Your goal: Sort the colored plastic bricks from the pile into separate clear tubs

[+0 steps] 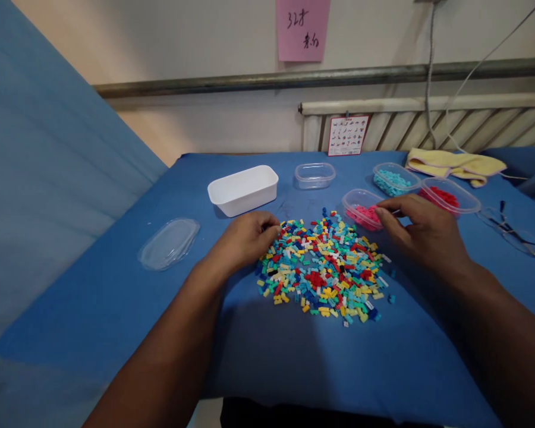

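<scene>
A loose heap of small mixed-colour building bricks (325, 261) is spread over the blue cloth in front of me. At its left edge rests my left hand (252, 238), fingers curled and thumb drawn against them; whatever they hold is hidden. My right hand (421, 229) is at the right rim of a clear tub with pink bricks (363, 217). Its thumb and fingertips come together in a pinch, and I cannot make out what is between them. Just behind that hand stands a clear tub with red bricks (446, 197), partly covered by it.
Farther back are a clear tub of light-blue bricks (392, 181), an empty clear tub (315, 176) and a white bin (244, 191). Clear lids (169, 244) lie stacked at left. Glasses (510, 229) and a yellow cloth (455, 164) lie at right, near the radiator (396, 128).
</scene>
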Motion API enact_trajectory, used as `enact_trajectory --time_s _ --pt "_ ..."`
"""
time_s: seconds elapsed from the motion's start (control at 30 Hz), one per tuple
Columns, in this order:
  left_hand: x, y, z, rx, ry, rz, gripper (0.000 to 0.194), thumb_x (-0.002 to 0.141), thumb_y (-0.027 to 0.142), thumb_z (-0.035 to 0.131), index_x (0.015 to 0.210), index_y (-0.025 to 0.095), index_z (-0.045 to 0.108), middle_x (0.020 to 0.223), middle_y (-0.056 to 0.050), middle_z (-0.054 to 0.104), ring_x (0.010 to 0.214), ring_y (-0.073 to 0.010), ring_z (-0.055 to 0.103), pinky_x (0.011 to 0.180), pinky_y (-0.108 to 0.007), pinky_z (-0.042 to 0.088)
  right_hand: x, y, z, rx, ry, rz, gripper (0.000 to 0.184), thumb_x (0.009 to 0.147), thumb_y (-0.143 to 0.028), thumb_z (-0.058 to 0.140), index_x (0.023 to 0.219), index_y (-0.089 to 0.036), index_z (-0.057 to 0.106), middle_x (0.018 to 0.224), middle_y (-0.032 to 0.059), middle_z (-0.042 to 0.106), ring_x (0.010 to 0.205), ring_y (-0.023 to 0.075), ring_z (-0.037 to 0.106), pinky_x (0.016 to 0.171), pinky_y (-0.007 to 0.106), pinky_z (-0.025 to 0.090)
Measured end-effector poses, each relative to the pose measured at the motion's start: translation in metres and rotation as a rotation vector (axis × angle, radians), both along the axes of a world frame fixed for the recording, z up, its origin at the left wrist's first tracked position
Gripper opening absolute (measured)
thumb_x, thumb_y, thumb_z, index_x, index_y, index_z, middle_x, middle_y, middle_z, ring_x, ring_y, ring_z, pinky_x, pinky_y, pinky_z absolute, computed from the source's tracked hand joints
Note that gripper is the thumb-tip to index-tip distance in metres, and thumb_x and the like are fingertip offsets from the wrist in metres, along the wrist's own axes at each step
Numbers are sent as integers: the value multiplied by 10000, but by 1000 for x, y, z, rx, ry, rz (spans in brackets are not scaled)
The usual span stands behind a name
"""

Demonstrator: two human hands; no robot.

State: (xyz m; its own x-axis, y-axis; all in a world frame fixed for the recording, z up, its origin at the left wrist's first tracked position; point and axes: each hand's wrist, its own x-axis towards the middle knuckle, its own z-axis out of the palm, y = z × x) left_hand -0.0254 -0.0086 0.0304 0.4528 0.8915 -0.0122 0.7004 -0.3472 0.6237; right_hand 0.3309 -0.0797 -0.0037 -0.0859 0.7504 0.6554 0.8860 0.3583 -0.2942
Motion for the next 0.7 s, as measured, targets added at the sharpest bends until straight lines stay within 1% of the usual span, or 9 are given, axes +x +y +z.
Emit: enact_trajectory --time_s 0.17,0.23,0.3,0.37,0.47,0.53,0.6,0.63,0.7 --pt "-2 -5 3 -54 130 -112 233 925 321 618 999 202 804 847 -31 767 714 -177 649 633 -295 436 14 9 -16 8 -54 -17 217 1072 -357 635 1135 -219 791 1081 127 831 1014 347 788 891 518 630" --pt "0 -9 3 -34 143 -149 212 918 304 636 1008 207 802 838 -25 759 701 -173 640 627 -292 430 13 8 -16 29 -45 -18 198 1070 -321 639 1157 -226 789 1106 131 831 1038 349 787 916 540 636" --pt "4 -12 1 17 128 -183 185 924 273 641 1006 214 796 867 -28 765 727 -177 649 651 -296 446 11 6 -12 62 -34 -14 183 1055 -290 659 1165 -229 792 1116 135 829 1052 352 785 931 548 637" --pt "7 -14 -2 86 117 -236 160 939 242 641 1004 217 786 933 -40 775 800 -189 675 718 -313 486 6 2 -6 86 -32 2 185 1043 -263 673 1180 -236 794 1119 132 828 1062 355 783 943 549 633" --pt "17 -20 -5 167 87 -357 172 1003 221 598 1047 210 765 1038 -61 775 938 -208 702 845 -347 531 -1 -2 1 98 -40 41 200 1046 -242 663 1200 -258 789 1100 119 829 1034 347 784 925 530 628" --pt "26 -28 -8 212 35 -439 211 1060 232 548 1092 204 755 1090 -78 771 1025 -218 707 919 -368 544 -6 -4 3 101 -52 58 197 1050 -238 654 1196 -266 783 1081 108 830 1000 334 785 887 506 625" --pt "38 -39 -13 281 -32 -516 236 1095 276 536 1128 202 758 1170 -102 770 1128 -238 701 1009 -404 541 -10 -6 4 109 -65 73 184 1052 -233 649 1183 -261 776 1062 96 831 967 320 785 851 481 619" --pt "44 -45 -16 319 -60 -572 237 1100 311 556 1147 206 764 1242 -114 765 1196 -253 690 1072 -431 526 -12 -7 4 122 -67 84 172 1053 -229 650 1173 -255 770 1054 92 831 951 311 785 838 468 616" --pt "55 -54 -24 372 -67 -730 250 1103 370 591 1183 225 778 1361 -117 744 1308 -275 658 1167 -464 482 -17 -8 4 137 -72 127 150 1055 -216 654 1162 -239 757 1039 89 830 929 291 784 825 445 613"
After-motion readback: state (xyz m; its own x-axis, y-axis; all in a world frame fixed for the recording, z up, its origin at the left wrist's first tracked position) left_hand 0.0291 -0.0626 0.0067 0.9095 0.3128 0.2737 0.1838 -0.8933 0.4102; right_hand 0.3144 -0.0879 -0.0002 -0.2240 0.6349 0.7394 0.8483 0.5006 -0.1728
